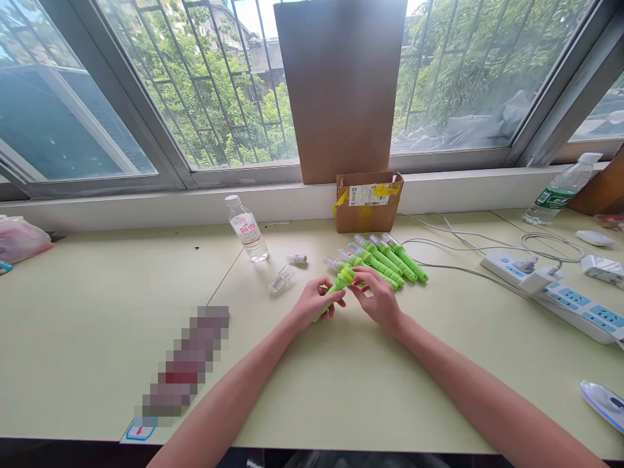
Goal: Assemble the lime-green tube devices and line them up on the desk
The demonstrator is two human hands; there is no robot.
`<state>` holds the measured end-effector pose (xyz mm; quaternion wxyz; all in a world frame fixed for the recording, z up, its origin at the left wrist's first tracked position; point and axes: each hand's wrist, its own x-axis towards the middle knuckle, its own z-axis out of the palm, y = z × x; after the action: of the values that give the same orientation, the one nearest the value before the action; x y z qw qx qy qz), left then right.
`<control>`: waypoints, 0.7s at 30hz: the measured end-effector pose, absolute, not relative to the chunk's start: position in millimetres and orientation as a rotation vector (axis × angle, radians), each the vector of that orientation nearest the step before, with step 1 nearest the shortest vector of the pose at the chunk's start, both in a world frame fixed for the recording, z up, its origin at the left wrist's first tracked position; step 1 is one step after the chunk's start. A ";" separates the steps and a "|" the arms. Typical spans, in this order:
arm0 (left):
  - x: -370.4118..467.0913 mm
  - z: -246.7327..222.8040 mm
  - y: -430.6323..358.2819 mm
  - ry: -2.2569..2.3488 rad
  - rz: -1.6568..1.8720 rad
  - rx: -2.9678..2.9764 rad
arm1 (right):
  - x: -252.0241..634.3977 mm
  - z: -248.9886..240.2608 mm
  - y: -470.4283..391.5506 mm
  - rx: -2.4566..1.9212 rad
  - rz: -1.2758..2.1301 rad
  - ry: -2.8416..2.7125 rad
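Observation:
My left hand (315, 300) is wrapped round the handle of a green plastic stick (336, 285), which tilts up to the right. My right hand (376, 296) has its fingertips closed on the stick's wide head, by a yellow ring. Just beyond my hands, several similar green sticks with clear tips (394, 255) lie side by side on the table. To the left of them are a clear plastic cap (281, 279) and a small white cylinder (297, 259). My fingers hide part of the held stick.
A water bottle (247, 229) stands at the back left, an open cardboard box (369, 205) by the window. On the right lie a power strip (560, 296) with cables, a second bottle (563, 188) and a white mouse (593, 238). A blurred strip (188, 364) lies at front left.

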<state>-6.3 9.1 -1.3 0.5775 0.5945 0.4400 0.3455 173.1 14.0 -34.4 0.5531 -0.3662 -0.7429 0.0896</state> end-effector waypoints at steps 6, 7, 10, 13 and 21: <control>-7.0 1.2 8.9 0.975 0.784 1.414 | 172.8 -34.9 14.8 -0.862 0.225 -1.826; -7.1 0.9 8.9 0.964 0.781 1.426 | 172.8 -34.9 14.8 -0.858 0.219 -1.830; -7.1 -0.2 9.0 0.945 0.776 1.454 | 172.4 -34.7 14.8 -0.858 0.204 -1.822; -6.8 0.0 8.8 0.941 0.768 1.475 | 172.3 -34.6 14.5 -0.859 0.205 -1.827; -5.6 1.2 8.0 0.969 0.748 1.486 | 173.9 -36.3 16.4 -0.866 0.241 -1.833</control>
<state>-5.6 8.0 1.2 0.5716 0.6333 0.4130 0.3188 173.9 16.4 -36.3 0.5229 -0.3616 -0.7653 0.1005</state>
